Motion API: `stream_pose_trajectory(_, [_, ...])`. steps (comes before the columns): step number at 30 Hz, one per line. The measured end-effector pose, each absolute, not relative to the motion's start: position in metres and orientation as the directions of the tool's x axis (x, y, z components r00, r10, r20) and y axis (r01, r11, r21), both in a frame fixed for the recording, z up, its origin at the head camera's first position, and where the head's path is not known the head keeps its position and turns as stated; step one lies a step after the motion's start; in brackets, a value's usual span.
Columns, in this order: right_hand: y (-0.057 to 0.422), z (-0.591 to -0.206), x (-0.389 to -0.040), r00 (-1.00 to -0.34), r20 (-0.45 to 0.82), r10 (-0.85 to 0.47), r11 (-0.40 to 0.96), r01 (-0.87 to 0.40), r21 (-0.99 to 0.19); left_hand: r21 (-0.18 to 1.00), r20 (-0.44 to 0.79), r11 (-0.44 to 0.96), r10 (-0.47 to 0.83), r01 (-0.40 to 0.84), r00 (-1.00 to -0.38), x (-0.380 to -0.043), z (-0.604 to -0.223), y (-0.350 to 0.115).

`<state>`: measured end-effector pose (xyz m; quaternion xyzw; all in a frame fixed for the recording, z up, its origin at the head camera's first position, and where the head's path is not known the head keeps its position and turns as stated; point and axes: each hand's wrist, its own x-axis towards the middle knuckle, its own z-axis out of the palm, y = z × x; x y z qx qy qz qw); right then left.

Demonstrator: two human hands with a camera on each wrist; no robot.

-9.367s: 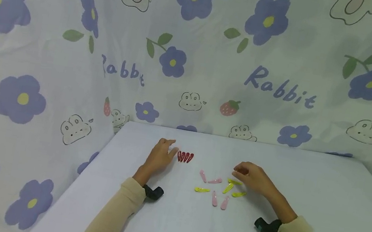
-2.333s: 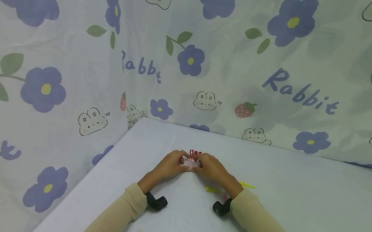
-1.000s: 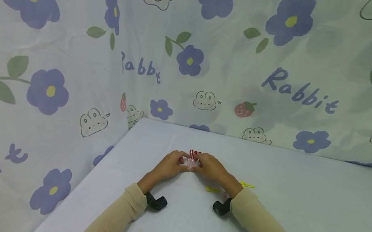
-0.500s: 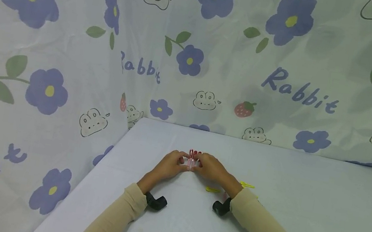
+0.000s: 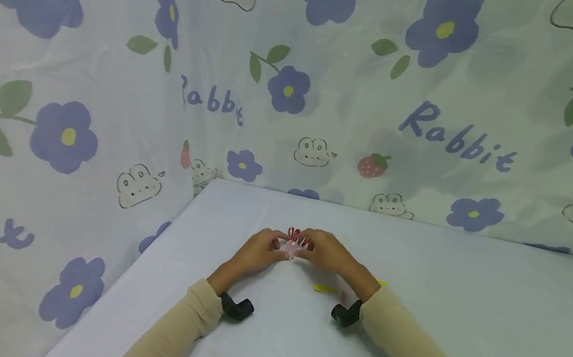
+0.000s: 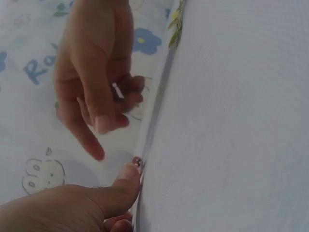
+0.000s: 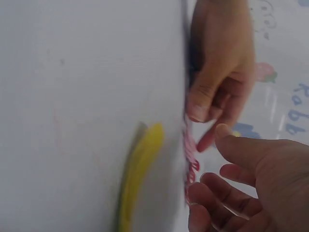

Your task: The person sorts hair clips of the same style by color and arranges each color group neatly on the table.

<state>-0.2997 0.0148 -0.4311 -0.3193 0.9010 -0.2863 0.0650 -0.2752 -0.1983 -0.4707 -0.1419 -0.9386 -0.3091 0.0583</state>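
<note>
Pink snap hair clips point(image 5: 290, 249) lie side by side just in front of a row of red snap hair clips point(image 5: 293, 233) on the white table. My left hand point(image 5: 254, 251) rests at their left side, thumb and index finger spread at the near and far ends of the pink clips. My right hand point(image 5: 328, 252) is at their right side and partly hides the red row. In the right wrist view its fingers are loosely bent and spread with nothing between them, a little away from the pink clips point(image 7: 189, 142).
A yellow hair clip point(image 5: 325, 289) lies to the right, nearer me. Another yellow clip point(image 5: 381, 283) and a pink clip point(image 5: 343, 296) are partly hidden by the right forearm and wrist. A patterned cloth point(image 5: 433, 184) hangs behind the table's far edge.
Over the longer span, pink clips left the scattered group and joined the red row. Within the last half second, my right hand drew slightly up and away from them; the left stayed beside them.
</note>
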Motion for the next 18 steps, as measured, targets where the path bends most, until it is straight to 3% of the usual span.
stream_pose_trajectory(18, [0.127,-0.417,-0.276,-0.844,0.189,-0.503,0.644,-0.511,-0.569,0.584,0.191,0.765,0.197,0.273,-0.961,-0.277,-0.475,-0.198])
